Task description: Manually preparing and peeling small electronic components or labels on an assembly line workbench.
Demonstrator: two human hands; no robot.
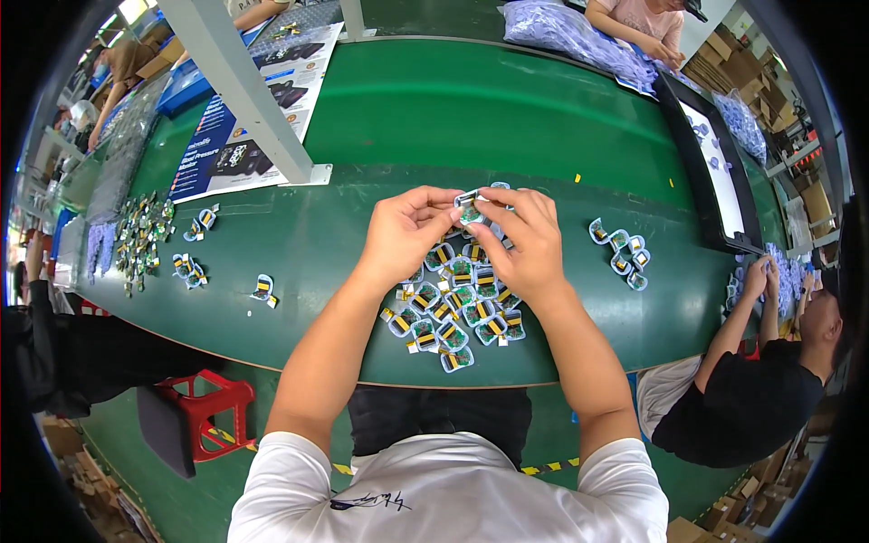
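At frame centre, left hand (405,231) and right hand (528,237) each pinch one small circuit part (468,210), steadying it above the pile (457,312) on the green counter (362,235).

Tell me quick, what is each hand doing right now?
Left hand: fingers pinched closed on the small green circuit part.
Right hand: fingers pinched closed on the same part, above the pile of similar parts.

Bare green worktop (507,118) lies open beyond the hands (466,237). Below them a heap of small parts (457,312) fills the near edge. A smaller cluster (620,253) sits to the right, a white post (244,90) stands far left, scattered pieces (195,270) beneath it.
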